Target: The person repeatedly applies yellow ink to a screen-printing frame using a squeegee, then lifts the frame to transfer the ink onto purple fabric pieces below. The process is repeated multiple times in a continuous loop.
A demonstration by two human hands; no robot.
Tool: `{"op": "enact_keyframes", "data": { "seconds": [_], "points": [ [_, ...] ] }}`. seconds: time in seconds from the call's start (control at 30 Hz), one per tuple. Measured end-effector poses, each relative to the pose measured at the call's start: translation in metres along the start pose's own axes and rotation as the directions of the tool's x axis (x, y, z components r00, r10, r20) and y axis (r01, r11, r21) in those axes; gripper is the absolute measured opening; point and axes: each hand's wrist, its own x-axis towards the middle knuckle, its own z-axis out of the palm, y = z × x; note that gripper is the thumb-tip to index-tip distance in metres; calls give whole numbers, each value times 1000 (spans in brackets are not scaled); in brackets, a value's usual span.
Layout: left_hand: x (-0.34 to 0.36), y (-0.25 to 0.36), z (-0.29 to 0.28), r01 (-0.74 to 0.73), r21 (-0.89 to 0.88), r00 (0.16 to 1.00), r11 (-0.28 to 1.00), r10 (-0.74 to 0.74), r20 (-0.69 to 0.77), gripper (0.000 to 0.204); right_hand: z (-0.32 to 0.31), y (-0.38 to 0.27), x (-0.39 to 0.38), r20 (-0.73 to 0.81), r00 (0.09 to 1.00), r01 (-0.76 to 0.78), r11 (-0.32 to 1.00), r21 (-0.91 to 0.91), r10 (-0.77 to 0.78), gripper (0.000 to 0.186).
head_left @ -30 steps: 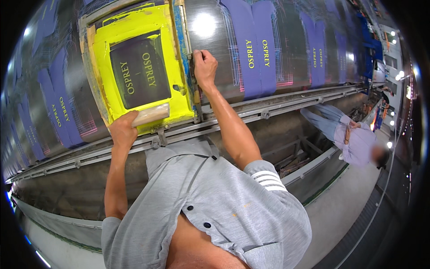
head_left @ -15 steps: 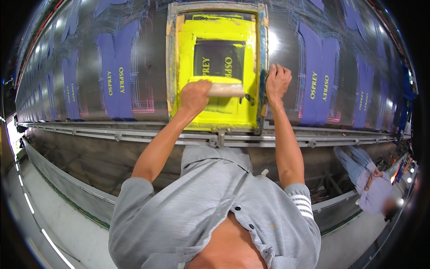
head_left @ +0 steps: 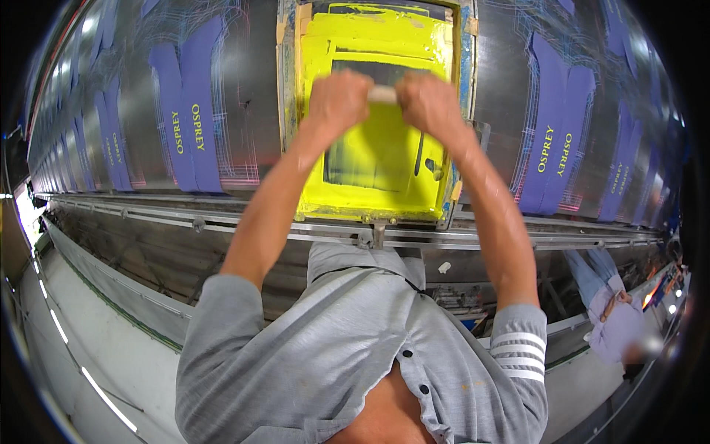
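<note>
Both of my hands are closed round the pale handle of a squeegee (head_left: pixel 382 94), my left hand (head_left: pixel 340 102) at its left end and my right hand (head_left: pixel 430 103) at its right end. It crosses the middle of a screen printing frame (head_left: pixel 288 96), whose mesh is spread with bright yellow ink (head_left: pixel 314 189). The squeegee's blade is hidden behind my hands. Below it a dark window in the mesh shows through, partly streaked with yellow. The frame lies flat on a long dark printing table (head_left: pixel 248 44).
Purple fabric pieces (head_left: pixel 198 111) with yellow lettering lie left of the frame, and more purple pieces (head_left: pixel 555 133) lie right. A metal rail (head_left: pixel 562 235) runs along the table's near edge. At the lower right, a person (head_left: pixel 610 318) stands by the table.
My right hand has left the frame's right edge and taken hold of the squeegee beside my left. The squeegee has moved farther from me, and the view has shifted slightly.
</note>
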Motion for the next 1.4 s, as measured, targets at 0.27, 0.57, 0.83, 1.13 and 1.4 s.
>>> {"op": "enact_keyframes", "data": {
  "seconds": [0.27, 0.57, 0.83, 1.13, 1.4],
  "points": [
    [-133, 37, 56, -9, -158, 998, 987, 20, 65, 29, 31, -63, -127, 82, 996, 8, 988, 153, -20, 10],
    [56, -10, -17, 20, 64, 996, 998, -26, 87, 37, -25, 26, 42, 175, 974, -145, 989, -1, 143, 17],
    [-37, 12, -13, -1, 6, 1000, 1000, 1, -12, 11, -12, -24, -29, -18, 999, 34, 999, 23, -34, 8],
    [-91, 18, 53, -20, -170, 993, 985, 40, 115, 10, 34, -45, -92, 114, 993, -53, 991, 119, 39, 10],
    [61, -13, -20, -11, 61, 998, 998, 7, 67, 31, -32, 27, 46, 181, 973, -146, 989, 2, 144, 13]
  ]
}}
